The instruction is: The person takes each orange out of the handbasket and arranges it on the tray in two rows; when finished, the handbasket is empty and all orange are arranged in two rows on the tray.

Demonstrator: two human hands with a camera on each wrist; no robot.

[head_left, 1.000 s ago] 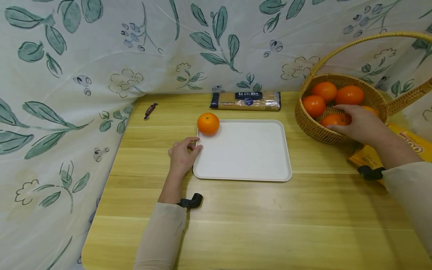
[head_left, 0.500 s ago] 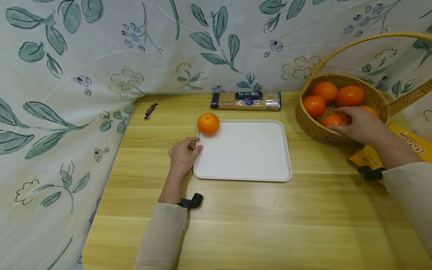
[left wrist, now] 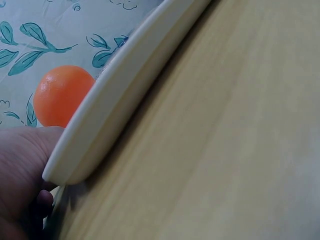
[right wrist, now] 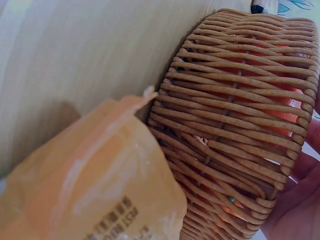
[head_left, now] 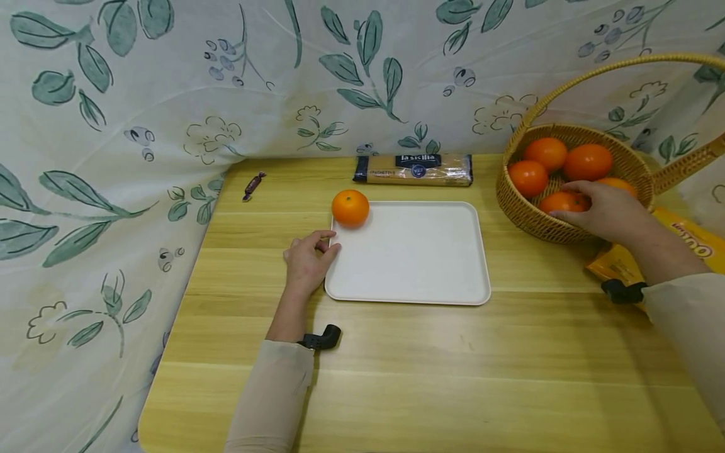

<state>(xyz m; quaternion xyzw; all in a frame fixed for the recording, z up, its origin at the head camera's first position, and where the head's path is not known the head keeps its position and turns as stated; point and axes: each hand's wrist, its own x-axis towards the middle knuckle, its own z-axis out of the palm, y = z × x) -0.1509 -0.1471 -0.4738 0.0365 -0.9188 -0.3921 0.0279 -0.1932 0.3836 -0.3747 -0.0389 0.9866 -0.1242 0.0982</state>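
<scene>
At the left edge of a white rectangular tray (head_left: pixel 408 258), my left hand (head_left: pixel 306 261) holds the rim between thumb and fingers; the left wrist view shows a fingertip (left wrist: pixel 45 197) below it. An orange (head_left: pixel 350 208) sits on the tray's back left corner, just beyond that hand. My right hand (head_left: pixel 608 211) reaches into a wicker basket (head_left: pixel 544 229), its thumb and fingers around an orange (head_left: pixel 563 201) near the front. Several more orange-red round fruits (head_left: pixel 588 162) lie in the basket. From the right wrist, the weave (right wrist: pixel 230 115) hides most of the fruit.
A spaghetti packet (head_left: pixel 416 170) lies behind the tray, and a wrapped candy (head_left: pixel 253 186) at the back left. Beneath my right forearm is a yellow bag (head_left: pixel 617 264), close against the basket. The basket's tall handle (head_left: pixel 600 61) arches overhead. Patterned cloth (head_left: pixel 272 82) hangs behind the table.
</scene>
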